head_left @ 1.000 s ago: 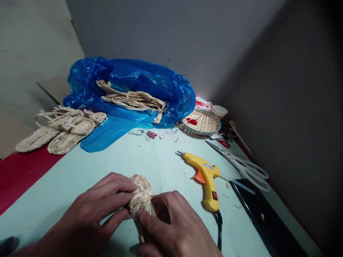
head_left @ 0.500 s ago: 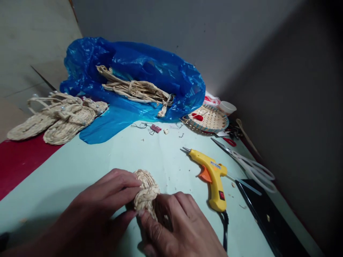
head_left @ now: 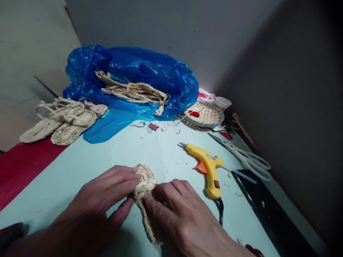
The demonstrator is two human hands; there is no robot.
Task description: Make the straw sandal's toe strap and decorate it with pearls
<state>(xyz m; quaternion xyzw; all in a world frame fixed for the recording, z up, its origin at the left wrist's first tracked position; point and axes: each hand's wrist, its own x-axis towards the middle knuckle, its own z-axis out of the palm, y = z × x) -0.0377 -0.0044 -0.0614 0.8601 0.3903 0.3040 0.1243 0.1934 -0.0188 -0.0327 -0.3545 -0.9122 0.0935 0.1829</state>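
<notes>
While it lies on the table, the braided straw piece (head_left: 146, 192) is pinched between the left hand (head_left: 107, 194) at nine o'clock and the right hand (head_left: 179, 217) at four.

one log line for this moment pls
left hand: pinching braided straw piece | right hand: gripping it, thumb on top | yellow glue gun: lying on table, untouched
</notes>
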